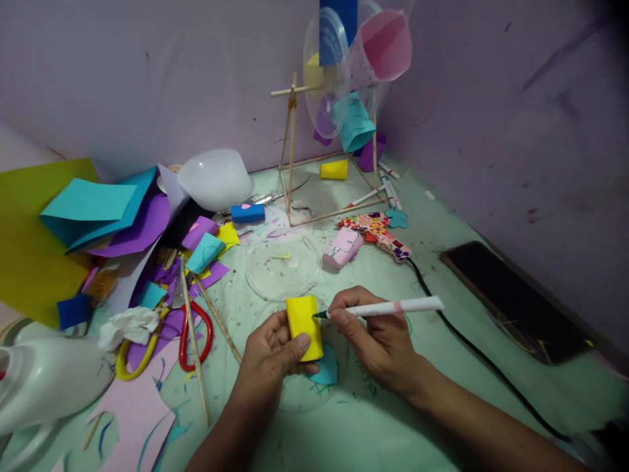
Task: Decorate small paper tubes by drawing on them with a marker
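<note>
My left hand (275,351) is closed around the lower part of a small yellow foam roll (301,321), held nearly upright with its smooth side up. Between the thumb and fingers of my right hand (376,337) is a white marker (388,307). Its dark green tip meets or nearly touches the roll's right side. Beneath the roll lies a light-blue cut piece (327,367) on a clear round lid. Just behind is another clear lid (284,265), and a pink roll (344,248) with drawn lines rests to its right.
A stick frame (292,157) carrying clear discs and colored cups stands at the back. On the right are a patterned glue gun (376,233) with a black cord and a phone (511,295). Scissors (196,337), foam scraps and a white jug (59,367) crowd the left.
</note>
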Demonstrator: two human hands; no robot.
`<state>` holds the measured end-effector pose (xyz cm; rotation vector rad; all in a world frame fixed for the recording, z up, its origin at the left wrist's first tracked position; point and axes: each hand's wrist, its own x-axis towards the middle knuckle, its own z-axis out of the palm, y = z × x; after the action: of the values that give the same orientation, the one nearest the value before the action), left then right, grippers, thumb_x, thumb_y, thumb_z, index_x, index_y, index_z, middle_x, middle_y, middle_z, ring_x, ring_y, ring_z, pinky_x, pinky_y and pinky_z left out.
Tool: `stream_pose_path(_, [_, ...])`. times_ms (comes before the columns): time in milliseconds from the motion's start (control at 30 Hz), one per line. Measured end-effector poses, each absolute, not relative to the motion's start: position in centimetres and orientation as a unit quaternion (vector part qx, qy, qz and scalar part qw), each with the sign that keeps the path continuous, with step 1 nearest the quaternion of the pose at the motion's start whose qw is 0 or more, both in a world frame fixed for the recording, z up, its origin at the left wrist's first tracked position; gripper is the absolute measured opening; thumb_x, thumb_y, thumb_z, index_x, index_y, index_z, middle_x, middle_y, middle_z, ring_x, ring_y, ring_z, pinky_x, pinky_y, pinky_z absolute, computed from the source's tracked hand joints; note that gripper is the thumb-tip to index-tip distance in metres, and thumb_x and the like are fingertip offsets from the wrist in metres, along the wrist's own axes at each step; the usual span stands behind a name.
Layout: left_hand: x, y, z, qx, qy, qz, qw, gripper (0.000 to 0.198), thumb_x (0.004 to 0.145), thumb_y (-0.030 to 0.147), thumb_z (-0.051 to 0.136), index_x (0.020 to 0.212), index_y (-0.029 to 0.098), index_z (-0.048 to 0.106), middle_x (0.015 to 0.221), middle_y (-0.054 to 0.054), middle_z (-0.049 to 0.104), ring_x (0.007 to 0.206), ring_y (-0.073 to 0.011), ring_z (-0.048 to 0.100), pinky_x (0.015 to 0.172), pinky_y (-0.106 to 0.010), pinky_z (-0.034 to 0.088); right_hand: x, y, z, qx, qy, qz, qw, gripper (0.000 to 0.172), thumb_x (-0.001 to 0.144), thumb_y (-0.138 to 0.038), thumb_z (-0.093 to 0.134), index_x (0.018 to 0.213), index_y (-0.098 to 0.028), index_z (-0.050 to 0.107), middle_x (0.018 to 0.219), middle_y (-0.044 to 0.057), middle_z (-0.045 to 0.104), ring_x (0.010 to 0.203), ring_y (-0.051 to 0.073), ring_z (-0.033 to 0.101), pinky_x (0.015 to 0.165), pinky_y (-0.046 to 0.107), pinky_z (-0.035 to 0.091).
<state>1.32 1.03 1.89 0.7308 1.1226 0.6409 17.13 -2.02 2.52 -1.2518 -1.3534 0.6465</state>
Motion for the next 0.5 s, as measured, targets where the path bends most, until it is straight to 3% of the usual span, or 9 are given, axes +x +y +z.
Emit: stream_pose_path(500, [1.26, 1.05, 2.12, 0.336, 0.493, 0.290, 0.748, 0.055, 0.057, 0.031, 0.082, 0.103, 0.009, 0.061, 0.080, -0.010, 0.071, 0.067, -0.0217, 0.067, 0.050, -0.028, 0.055, 17.19, -2.33, 2.13, -0.531, -0.581, 0.247, 0.565, 0.011, 0.085, -0.015, 0.053, 0.077, -0.022, 0.058, 0.063, -0.004, 0.057, 0.050, 0.008, 0.049, 0.042, 0.019, 0.036])
